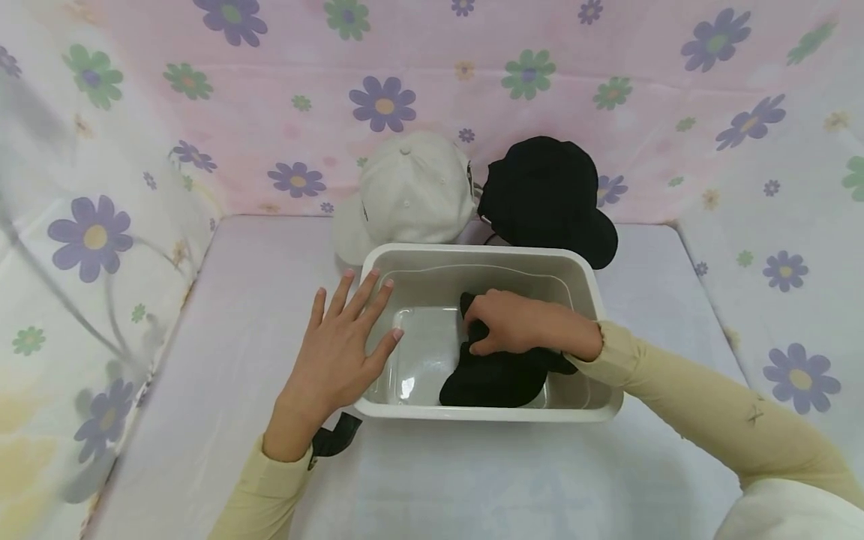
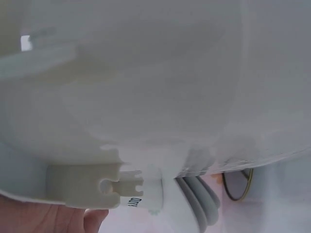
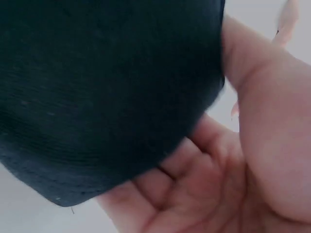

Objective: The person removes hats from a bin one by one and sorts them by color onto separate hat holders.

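A light grey plastic bin (image 1: 472,412) stands in the middle of the table. Inside it, toward the right, is a black cap (image 1: 496,382), its brim turned to the front wall. My right hand (image 1: 516,322) reaches in over the bin's right side and grips the cap between thumb and fingers. Close up in the right wrist view, the cap's dark stitched cloth (image 3: 112,97) lies between the thumb and the curled fingers (image 3: 180,170). My left hand (image 1: 337,352) is at the bin's left rim, fingers straight and spread. The left wrist view mostly shows the bin's pale outer wall (image 2: 160,87).
Behind the bin a white cap (image 1: 415,187) and another black cap (image 1: 543,191) stand side by side against the flowered backdrop (image 1: 432,67). Flowered cloth walls (image 1: 783,315) border the table (image 1: 243,300) on both sides.
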### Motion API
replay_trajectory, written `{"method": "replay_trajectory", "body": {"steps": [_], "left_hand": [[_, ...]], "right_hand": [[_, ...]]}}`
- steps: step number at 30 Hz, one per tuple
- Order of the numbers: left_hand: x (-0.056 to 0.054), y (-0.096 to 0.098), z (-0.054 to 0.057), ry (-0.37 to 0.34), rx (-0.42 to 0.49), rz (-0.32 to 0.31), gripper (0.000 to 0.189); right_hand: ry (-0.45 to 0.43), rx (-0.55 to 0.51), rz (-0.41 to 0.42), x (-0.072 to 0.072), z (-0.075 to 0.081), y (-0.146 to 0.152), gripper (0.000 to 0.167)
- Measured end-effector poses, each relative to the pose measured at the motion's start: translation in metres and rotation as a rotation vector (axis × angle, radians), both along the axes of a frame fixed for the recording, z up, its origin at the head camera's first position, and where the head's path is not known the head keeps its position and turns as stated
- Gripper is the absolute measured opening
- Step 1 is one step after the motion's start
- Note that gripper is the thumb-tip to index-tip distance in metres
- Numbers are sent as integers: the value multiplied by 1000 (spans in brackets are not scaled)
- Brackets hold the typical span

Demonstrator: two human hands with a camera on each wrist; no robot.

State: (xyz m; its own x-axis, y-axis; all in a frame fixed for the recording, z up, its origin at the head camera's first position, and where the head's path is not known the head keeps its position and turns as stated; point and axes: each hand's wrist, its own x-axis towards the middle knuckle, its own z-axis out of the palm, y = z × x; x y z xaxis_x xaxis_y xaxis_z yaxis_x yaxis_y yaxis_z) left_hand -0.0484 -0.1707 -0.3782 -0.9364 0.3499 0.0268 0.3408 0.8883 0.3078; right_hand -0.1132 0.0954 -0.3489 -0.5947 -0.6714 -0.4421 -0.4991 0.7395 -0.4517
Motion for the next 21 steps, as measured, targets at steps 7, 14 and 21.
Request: {"method": "replay_trajectory", "body": {"steps": [7,14,21], "left_hand": [[-1,2,-1,8,15,-4,67],[-1,3,-2,52,3,7,68],[0,1,-2,48,19,0,67]], "right_hand": [[130,-122,-53,3,-3,9,21],[246,-288,-95,5,-6,18,19],[177,-309,-100,2,-3,26,33]]}}
